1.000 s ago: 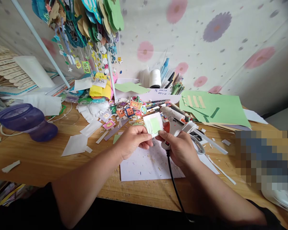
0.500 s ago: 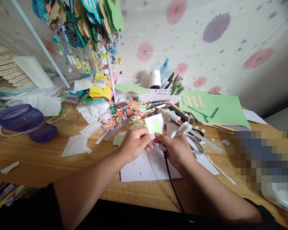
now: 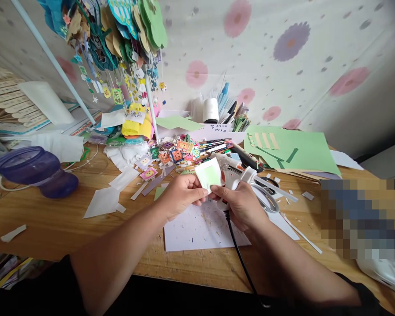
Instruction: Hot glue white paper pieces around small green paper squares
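Observation:
My left hand pinches the lower left edge of a small white paper square with a light green square on its face. My right hand is wrapped round a white hot glue gun, whose black cord runs down past the table edge. The right thumb also presses the lower right corner of the paper. Both hands are close together above a white sheet dotted with small scraps. Part of the gun is hidden behind my fingers and the paper.
Small decorated pieces and pens are heaped behind my hands. At left stands a purple translucent container. Green card lies back right, near a coiled grey cable. Paper ornaments hang from a pole.
The paper square has shifted slightly left and turned a little more towards me, with both hands following. My grips look unchanged. The view has moved slightly.

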Tool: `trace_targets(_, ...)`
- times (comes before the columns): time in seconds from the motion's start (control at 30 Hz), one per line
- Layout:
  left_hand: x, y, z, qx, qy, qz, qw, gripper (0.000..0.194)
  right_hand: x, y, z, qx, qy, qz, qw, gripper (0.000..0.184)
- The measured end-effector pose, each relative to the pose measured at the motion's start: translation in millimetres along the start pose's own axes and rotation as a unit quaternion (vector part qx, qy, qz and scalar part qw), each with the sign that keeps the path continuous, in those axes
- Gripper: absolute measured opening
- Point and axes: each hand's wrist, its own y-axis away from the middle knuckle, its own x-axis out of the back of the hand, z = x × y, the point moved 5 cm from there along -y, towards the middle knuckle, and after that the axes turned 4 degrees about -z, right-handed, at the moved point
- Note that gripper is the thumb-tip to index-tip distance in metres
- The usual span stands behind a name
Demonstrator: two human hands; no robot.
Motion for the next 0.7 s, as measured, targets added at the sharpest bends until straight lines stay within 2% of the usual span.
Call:
trace_targets(0.23,2.9,1,-2,0.025,0.047,0.011,0.998,0.026,0,1,-3,0.001,0.023,-0.044,0.999,0.025)
trace_targets(0.47,5.3,1,-2,-0.009,0.125,0.116,0.985,0.021,-7,1,-4,0.052,-0.020,-0.053,0.997,0.025)
trace_targets(0.7,-8.2,3,-8,-0.025,0.180,0.103,0.978,0.023,-9,1,0,0.086,0.009,-0.028,0.996,0.019)
